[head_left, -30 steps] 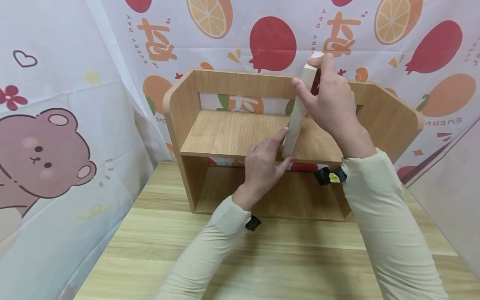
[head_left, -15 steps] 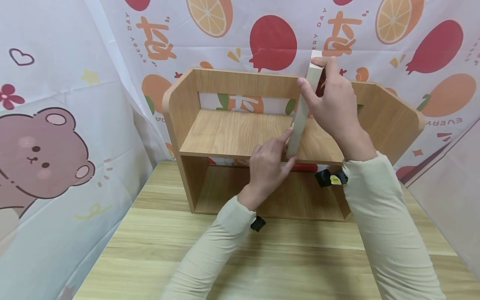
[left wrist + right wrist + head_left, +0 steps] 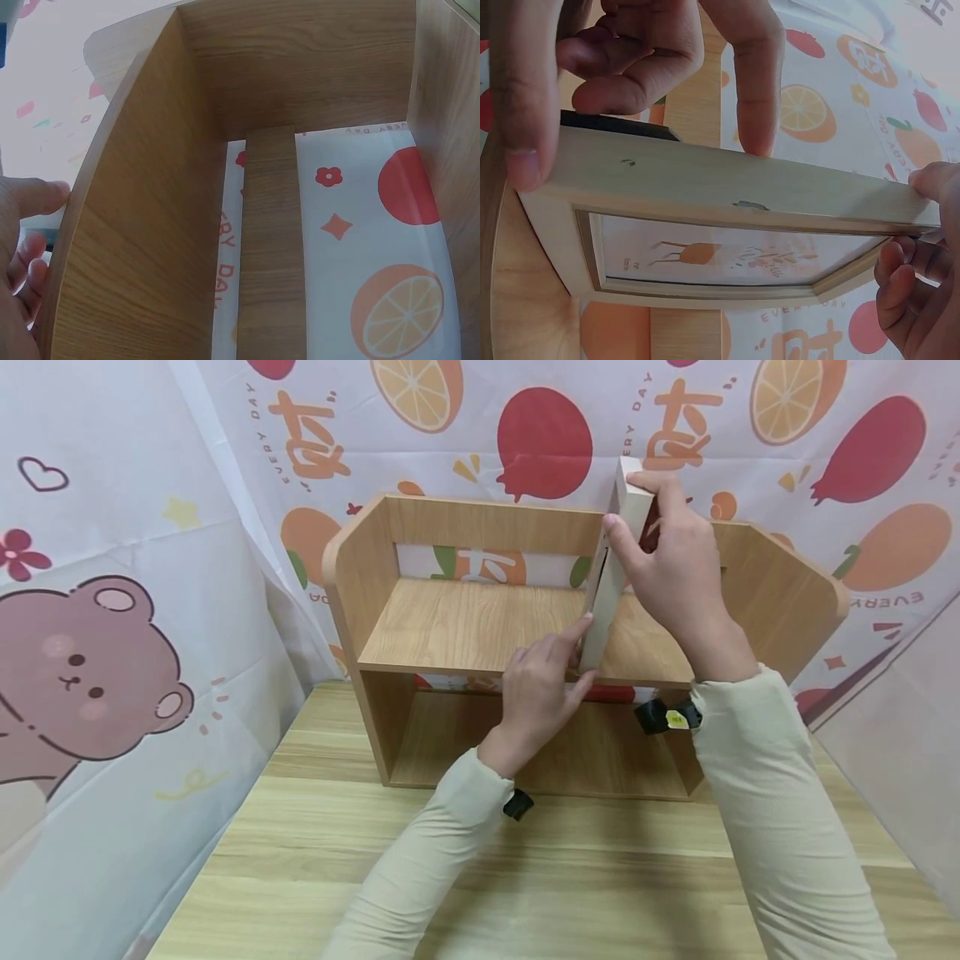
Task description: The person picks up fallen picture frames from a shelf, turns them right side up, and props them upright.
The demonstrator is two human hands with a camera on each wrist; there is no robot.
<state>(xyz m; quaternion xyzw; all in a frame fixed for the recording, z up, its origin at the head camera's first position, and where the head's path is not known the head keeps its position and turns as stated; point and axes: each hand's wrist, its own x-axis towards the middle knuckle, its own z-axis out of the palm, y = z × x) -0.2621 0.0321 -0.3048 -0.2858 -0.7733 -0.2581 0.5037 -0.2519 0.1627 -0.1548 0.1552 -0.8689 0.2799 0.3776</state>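
A pale-edged picture frame point(image 3: 609, 585) stands upright on the upper shelf, its top tilted to the right. In the right wrist view, the picture frame point(image 3: 735, 184) shows a drawing behind its pane. My right hand point(image 3: 678, 564) grips the top end between thumb and fingers; this right hand point(image 3: 924, 255) enters from the right edge of its own wrist view. My left hand point(image 3: 542, 693) holds the lower end, with thumb and index finger against the edge and other fingers curled beside a black strip point(image 3: 619, 124). The left thumb point(image 3: 52, 196) touches the shelf's front edge.
A two-tier wooden shelf unit point(image 3: 450, 627) with raised side panels and a back rail stands on a light wood table point(image 3: 300, 860). Behind it hangs a fruit-print cloth point(image 3: 480, 435). Another cloth point(image 3: 217, 635) with a bear print covers the left side.
The picture frame has shifted slightly to the right, both hands moving with it. Its left side face shows a little more now.
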